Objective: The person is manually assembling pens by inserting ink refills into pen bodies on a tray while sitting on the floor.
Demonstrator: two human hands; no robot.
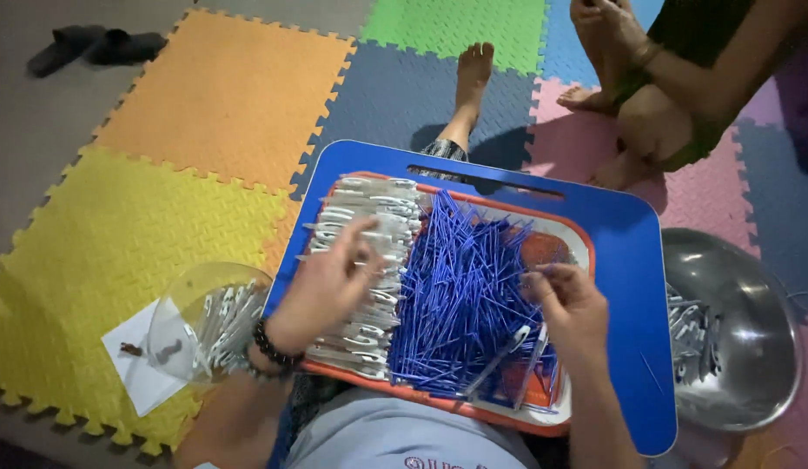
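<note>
A blue lap table carries an orange-rimmed tray. A heap of thin blue sticks fills the tray's middle, and several white plastic pieces lie stacked along its left side. My left hand, with a dark bead bracelet at the wrist, rests on the white pieces with its fingers pinching one of them. My right hand sits at the right edge of the blue heap with its fingers curled, and white pieces poke out below it.
A clear bowl with white pieces stands at the left on a white sheet. A steel bowl with more pieces is at the right. Colourful foam mats cover the floor. Another person's legs are at top right. Dark slippers lie top left.
</note>
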